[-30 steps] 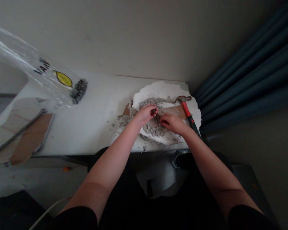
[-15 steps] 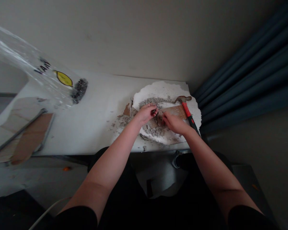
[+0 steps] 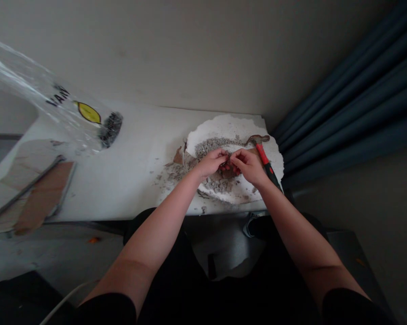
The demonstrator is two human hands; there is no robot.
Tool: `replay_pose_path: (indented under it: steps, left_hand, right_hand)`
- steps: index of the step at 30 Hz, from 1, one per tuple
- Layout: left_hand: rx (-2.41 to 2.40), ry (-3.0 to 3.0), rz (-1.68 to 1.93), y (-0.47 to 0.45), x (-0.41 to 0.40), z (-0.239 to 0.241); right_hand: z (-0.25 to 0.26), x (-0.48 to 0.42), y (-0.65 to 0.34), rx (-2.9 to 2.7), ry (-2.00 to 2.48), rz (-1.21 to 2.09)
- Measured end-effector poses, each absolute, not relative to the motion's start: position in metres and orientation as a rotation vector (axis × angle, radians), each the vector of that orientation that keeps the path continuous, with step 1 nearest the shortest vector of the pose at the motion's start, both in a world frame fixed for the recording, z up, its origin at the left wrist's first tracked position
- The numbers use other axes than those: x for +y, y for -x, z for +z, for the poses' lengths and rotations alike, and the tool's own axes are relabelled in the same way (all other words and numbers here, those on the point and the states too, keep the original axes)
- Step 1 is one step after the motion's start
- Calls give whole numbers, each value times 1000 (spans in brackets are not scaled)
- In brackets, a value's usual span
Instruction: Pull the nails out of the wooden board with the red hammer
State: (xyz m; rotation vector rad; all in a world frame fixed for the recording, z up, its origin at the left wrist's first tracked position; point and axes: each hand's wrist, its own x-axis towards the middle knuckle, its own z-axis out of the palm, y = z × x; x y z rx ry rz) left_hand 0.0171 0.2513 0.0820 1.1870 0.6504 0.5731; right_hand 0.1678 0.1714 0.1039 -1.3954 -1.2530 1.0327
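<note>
My left hand [image 3: 212, 163] and my right hand [image 3: 249, 166] meet over a white, ragged-edged slab [image 3: 203, 131]. The fingers of both are curled in towards each other. Whatever they pinch is small, dark and too blurred to name. Grey rubble [image 3: 217, 184] lies heaped on the slab around and below the hands. A claw hammer [image 3: 264, 157] with a red and black handle rests on the slab's right side, just beyond my right hand. Part of a flat brown piece [image 3: 255, 152] shows behind my right hand.
The slab lies on a white table [image 3: 135, 167] against a wall. To the left are a clear plastic bag [image 3: 77, 117] with printing, a brown board [image 3: 44, 198] and a metal bar [image 3: 23, 189]. Grey crumbs are scattered left of the slab. A dark curtain [image 3: 352, 99] hangs at right.
My right hand has risen slightly and come against my left, so the fingers now meet. My left hand has shifted a little right. The hammer has stayed put.
</note>
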Motion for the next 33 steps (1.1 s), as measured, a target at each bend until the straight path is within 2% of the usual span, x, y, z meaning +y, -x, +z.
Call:
replay_pose_path:
  steps: [11, 19, 25, 29, 33]
  left_hand:
    - [642, -1027, 518, -8, 251, 97]
    - [763, -958, 570, 77, 265, 115]
    - [955, -1254, 261, 145, 258, 80]
    - [1066, -1617, -52, 138, 248, 45]
    - [1162, -1871, -149, 116, 241, 28]
  right_hand:
    - [101, 175, -168, -1136, 1418, 868]
    - [121, 165, -179, -1110, 1346, 795]
    - [130, 139, -193, -1185, 1297, 728]
    - [127, 133, -201, -1238, 1332, 682]
    - [120, 133, -216, -1321, 1449, 558]
